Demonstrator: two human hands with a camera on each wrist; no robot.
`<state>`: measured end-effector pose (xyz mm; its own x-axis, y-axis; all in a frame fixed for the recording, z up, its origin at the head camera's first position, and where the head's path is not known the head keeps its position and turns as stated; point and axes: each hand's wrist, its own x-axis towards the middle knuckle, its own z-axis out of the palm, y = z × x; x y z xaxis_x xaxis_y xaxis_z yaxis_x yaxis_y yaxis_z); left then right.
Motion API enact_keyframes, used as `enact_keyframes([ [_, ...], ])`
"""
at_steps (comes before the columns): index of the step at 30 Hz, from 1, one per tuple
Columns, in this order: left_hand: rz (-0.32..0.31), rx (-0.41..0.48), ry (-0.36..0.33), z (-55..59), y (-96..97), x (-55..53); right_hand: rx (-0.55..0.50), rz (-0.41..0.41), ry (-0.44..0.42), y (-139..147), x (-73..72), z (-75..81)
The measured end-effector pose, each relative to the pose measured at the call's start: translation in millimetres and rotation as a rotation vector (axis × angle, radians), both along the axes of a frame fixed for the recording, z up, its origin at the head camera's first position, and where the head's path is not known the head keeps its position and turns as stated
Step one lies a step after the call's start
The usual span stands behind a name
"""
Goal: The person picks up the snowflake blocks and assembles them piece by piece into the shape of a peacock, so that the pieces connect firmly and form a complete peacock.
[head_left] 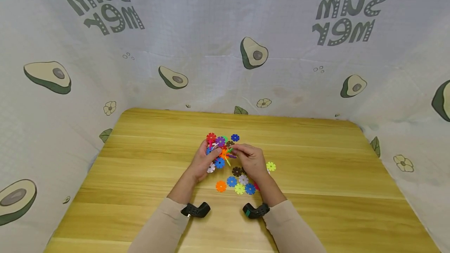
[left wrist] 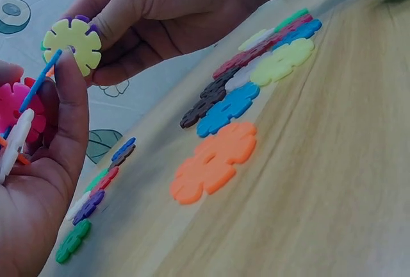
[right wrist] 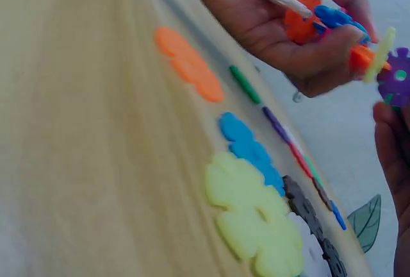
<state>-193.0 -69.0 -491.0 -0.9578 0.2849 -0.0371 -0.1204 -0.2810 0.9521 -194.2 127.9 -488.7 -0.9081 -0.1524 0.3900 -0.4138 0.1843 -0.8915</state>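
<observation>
My left hand (head_left: 201,164) holds a cluster of interlocking notched plastic discs, with a blue disc (head_left: 219,163) and an orange disc (head_left: 224,154) showing on it. A pink disc (left wrist: 19,107) and a white one stand by the left fingers in the left wrist view. From the right, my right hand (head_left: 252,161) pinches a disc at the cluster's edge with thumb and fingertips. Right at those fingertips are a yellow disc (left wrist: 72,45) and a purple disc (right wrist: 397,77). The palm side of the left hand hides part of the cluster.
Loose discs lie flat on the wooden table (head_left: 140,179): an orange one (head_left: 221,186), a yellow one (head_left: 240,189), and several others below the right hand. A dark blue disc (head_left: 235,138) lies behind the hands. A printed curtain (head_left: 218,18) hangs beyond the table's far edge.
</observation>
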Motion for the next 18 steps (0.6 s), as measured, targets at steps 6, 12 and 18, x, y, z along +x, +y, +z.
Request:
enact_keyframes([
  [6, -0.027, -0.016, 0.012, 0.4, -0.2, 0.7, -0.034, 0.004, -0.081, 0.7, -0.8, -0.6],
  [12, -0.058, -0.063, 0.014, 0.1, 1.0, -0.7, -0.057, -0.044, -0.167, 4.9, -4.2, 2.3],
  [18, -0.063, -0.095, 0.015, -2.3, 0.8, -2.6, -0.072, -0.028, -0.24, 9.4, -6.0, 6.1],
])
